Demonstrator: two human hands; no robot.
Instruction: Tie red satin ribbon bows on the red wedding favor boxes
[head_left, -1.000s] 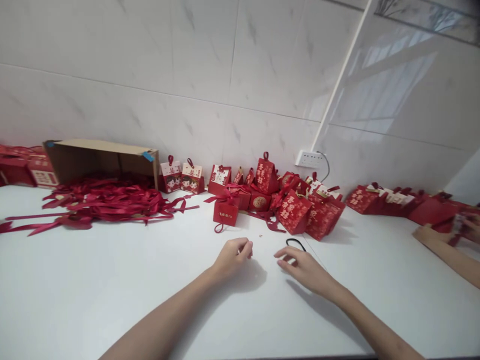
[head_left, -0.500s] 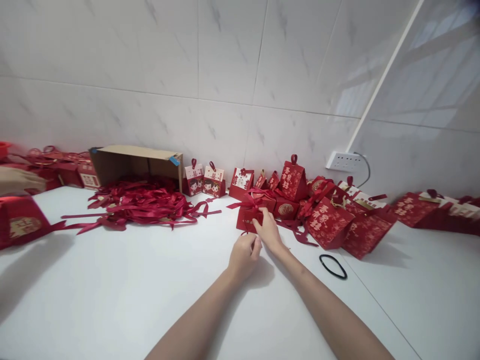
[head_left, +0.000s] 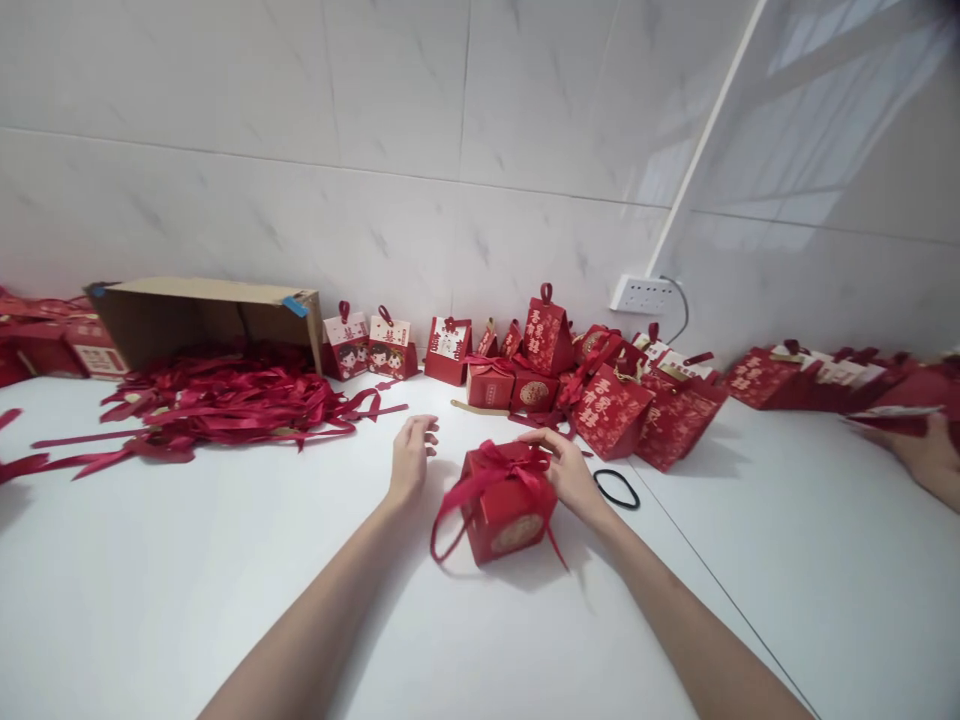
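Note:
A small red gift box tied with a red ribbon bow stands on the white table in front of me. My right hand rests on the box's top right, fingers curled round its ribbon. My left hand hovers just left of the box, fingers loosely apart and holding nothing. A black hair tie lies right of my right hand.
Many red gift boxes crowd the back wall. A heap of red ribbons spills from a cardboard box lying on its side at left. A wall socket sits in the corner. Another person's hand is at the right edge.
My right hand has pulled the ribboned red box from the row at the back toward me. My left hand has opened and shifted left. The other person's hand at left is gone from view.

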